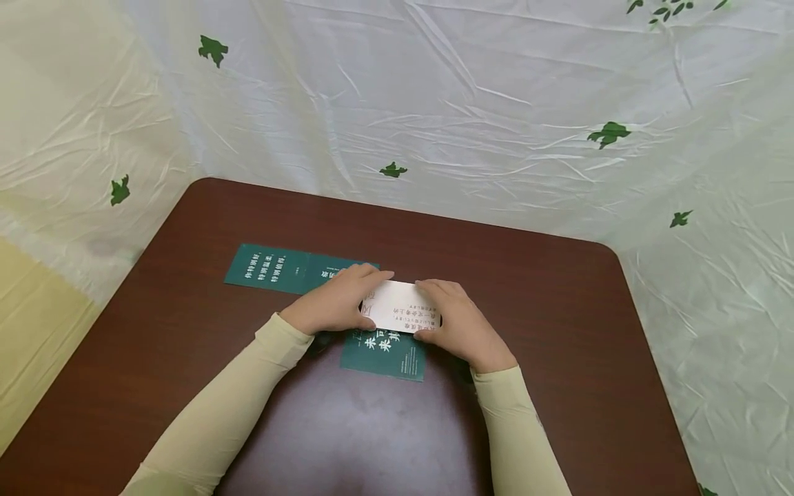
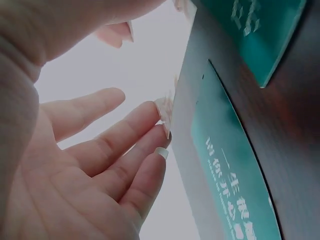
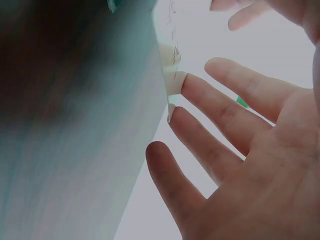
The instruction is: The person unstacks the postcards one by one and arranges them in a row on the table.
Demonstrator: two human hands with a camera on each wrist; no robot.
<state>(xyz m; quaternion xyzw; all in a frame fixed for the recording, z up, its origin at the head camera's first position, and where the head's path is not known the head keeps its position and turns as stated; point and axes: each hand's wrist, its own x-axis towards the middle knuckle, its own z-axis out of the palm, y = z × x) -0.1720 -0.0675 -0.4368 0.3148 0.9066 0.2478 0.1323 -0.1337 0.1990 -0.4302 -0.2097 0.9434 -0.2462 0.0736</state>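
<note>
A white card (image 1: pixel 400 308) with printed characters is held above the table by its two short ends. The left hand (image 1: pixel 335 301) grips its left end with thumb and fingers, and the right hand (image 1: pixel 465 324) grips the right end. In the left wrist view the fingertips of the left hand (image 2: pixel 100 155) meet the card's edge. The right wrist view has the right hand (image 3: pixel 240 145) with fingertips at the white card (image 3: pixel 170 60). Just below the held card lies a green card (image 1: pixel 384 362), partly covered by it.
Green cards (image 1: pixel 267 269) with white characters lie end to end at the back left, partly hidden by the left hand. The brown table (image 1: pixel 527 275) has rounded back corners. White cloth (image 1: pixel 484 158) with green leaf shapes hangs behind and at the sides.
</note>
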